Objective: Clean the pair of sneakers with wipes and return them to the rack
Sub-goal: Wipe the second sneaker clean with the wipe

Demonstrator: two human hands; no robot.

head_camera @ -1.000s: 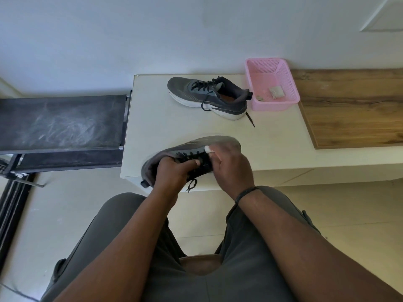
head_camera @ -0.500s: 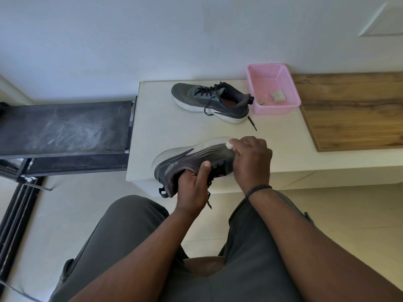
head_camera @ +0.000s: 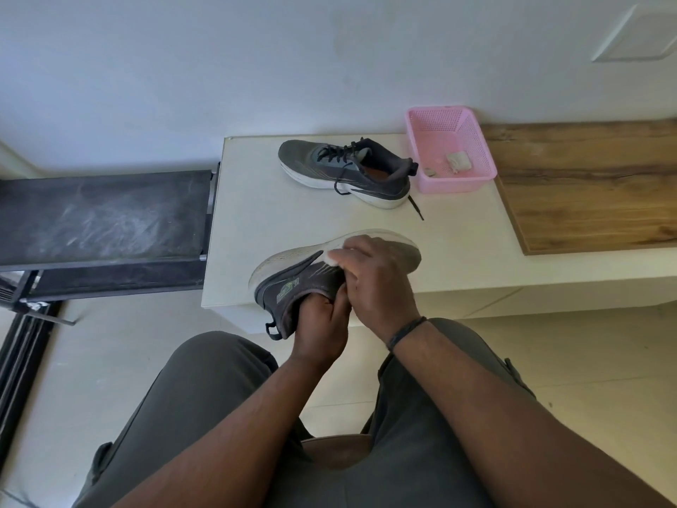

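My left hand grips a dark grey sneaker by its collar, tipped on its side with the pale sole facing away, over the front edge of the white counter. My right hand pinches a small white wipe against the sneaker's side near the sole. The second grey sneaker stands upright on the counter farther back, laces loose.
A pink mesh basket with used wipes sits at the back right of the counter. A wooden panel lies to its right. A black rack stands to the left. My knees are below.
The held sneaker has been turned from laces-up onto its side, heel now toward me. My left hand shifted to the collar, and my right hand with the wipe moved along the side.
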